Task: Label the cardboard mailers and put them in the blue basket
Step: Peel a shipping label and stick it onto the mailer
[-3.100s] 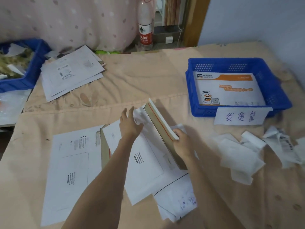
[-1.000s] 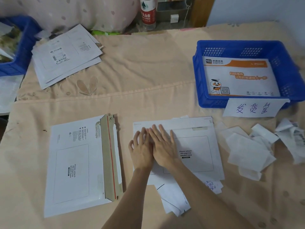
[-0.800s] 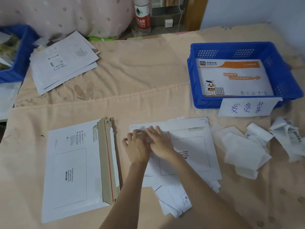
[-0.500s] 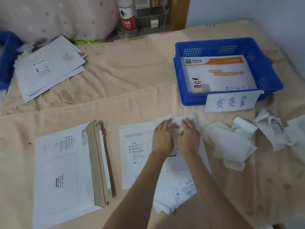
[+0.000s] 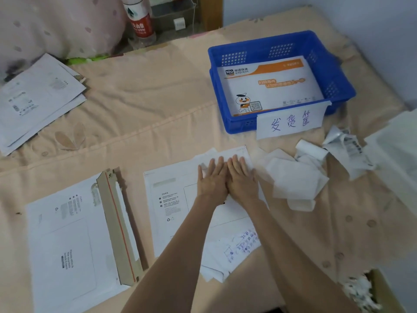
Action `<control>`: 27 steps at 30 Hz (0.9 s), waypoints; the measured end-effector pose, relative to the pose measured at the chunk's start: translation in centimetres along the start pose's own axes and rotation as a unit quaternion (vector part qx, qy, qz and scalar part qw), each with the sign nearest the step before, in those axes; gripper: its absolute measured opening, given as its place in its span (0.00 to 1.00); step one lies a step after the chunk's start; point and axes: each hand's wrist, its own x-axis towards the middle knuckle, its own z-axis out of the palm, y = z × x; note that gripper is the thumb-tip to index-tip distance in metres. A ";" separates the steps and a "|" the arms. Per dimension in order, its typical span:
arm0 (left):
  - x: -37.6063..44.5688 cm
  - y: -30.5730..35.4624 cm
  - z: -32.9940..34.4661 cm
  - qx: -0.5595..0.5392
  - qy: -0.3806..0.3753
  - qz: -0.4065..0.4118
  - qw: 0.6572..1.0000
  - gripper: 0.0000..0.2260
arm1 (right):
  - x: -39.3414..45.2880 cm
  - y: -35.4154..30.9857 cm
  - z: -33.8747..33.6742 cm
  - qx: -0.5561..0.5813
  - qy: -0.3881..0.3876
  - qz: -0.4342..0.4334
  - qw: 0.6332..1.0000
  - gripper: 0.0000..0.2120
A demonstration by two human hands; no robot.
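Note:
A white cardboard mailer (image 5: 171,199) lies flat in front of me, its flap folded shut. My left hand (image 5: 212,179) and my right hand (image 5: 241,177) press side by side on its far right corner, fingers straight. A second white mailer (image 5: 67,245) lies to the left with its brown flap (image 5: 117,224) open. The blue basket (image 5: 338,71) stands at the far right and holds an orange-and-white mailer (image 5: 270,86). A handwritten paper sign (image 5: 291,123) hangs on its front wall.
Crumpled white backing papers (image 5: 293,179) lie right of my hands. Label sheets with handwriting (image 5: 234,251) stick out under the mailer. A stack of mailers (image 5: 38,98) sits far left. A bottle (image 5: 140,21) stands behind the table. A box of scraps (image 5: 365,290) is at the lower right.
My two hands slid from the left part of the mailer's flap to its right end, pressing it flat. Earlier the mailer stood open and was laid down shut.

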 end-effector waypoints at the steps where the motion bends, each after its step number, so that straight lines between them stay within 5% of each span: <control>1: 0.2 0.3 -0.6 -0.021 -0.002 -0.009 1.000 0.28 | 0.1 0.1 -1.0 0.048 -0.005 0.003 0.999 0.28; 3: 0.6 1.3 -2.1 -0.049 0.027 -0.037 0.998 0.23 | -0.1 0.6 -3.5 0.193 0.013 0.062 0.979 0.25; 6: 1.3 3.4 -4.1 -0.139 0.127 -0.097 0.977 0.17 | -0.6 1.6 -6.9 0.438 0.171 0.085 0.878 0.18; 9: 1.9 7.2 -5.5 -0.348 0.169 -0.107 0.916 0.13 | -2.0 4.2 -10.1 0.439 0.333 0.110 0.827 0.13; 11: 2.3 10.2 -5.9 -0.494 0.110 -0.099 0.857 0.11 | -2.7 7.2 -11.3 0.437 0.380 0.184 0.794 0.15; 13: 2.6 13.0 -5.3 -0.556 0.047 -0.078 0.826 0.10 | -3.4 10.3 -11.9 0.369 0.355 0.267 0.816 0.22; 15: 3.0 15.2 -4.4 -0.542 0.010 -0.057 0.838 0.09 | -3.6 13.0 -11.6 0.343 0.289 0.310 0.839 0.18; 19: 3.2 18.0 -3.0 -0.507 -0.026 -0.053 0.860 0.11 | -4.5 15.2 -10.6 0.527 0.279 0.288 0.749 0.10; 24: 2.9 18.5 -2.5 -0.471 -0.032 -0.025 0.881 0.15 | -4.6 15.3 -11.7 0.568 0.247 0.253 0.743 0.15; 27: 2.7 18.5 -2.9 -0.471 0.030 -0.024 0.881 0.13 | -4.7 15.0 -12.4 0.578 0.296 0.245 0.720 0.14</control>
